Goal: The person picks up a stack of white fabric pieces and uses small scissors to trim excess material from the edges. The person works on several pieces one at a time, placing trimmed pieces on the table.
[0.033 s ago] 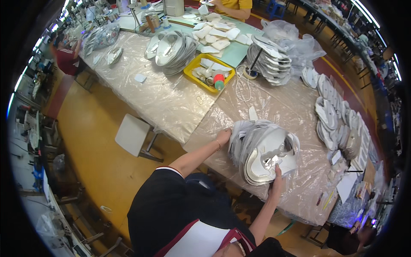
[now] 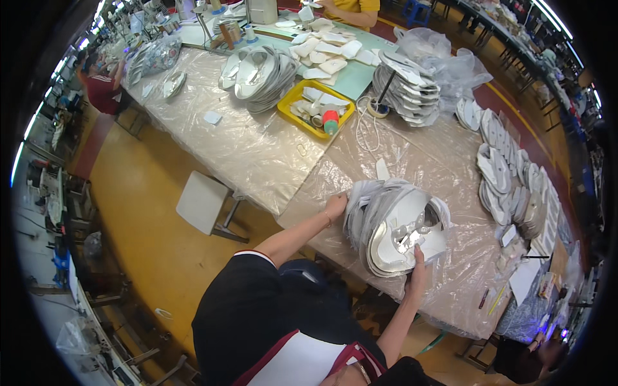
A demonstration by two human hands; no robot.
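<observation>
A thick stack of white shoe uppers (image 2: pixel 386 249) lies at the table's near edge, with thin grey-white layers showing along its left side. My left hand (image 2: pixel 336 204) grips the stack's left side; its fingertips are partly hidden behind the layers. At the near right of the stack, my right hand (image 2: pixel 416 273) has its thumb on the top piece and its fingers underneath, mostly out of sight. A small white piece (image 2: pixel 382 169) lies just beyond the stack.
Plastic film covers the table (image 2: pixel 257 164). Beyond are a yellow tray (image 2: pixel 299 123) with white pieces and a red-and-green bottle, and more upper stacks (image 2: pixel 261 77). More uppers (image 2: pixel 496 174) line the right side. A stool (image 2: pixel 203 201) stands at left; a person in yellow (image 2: pixel 354 14) sits opposite.
</observation>
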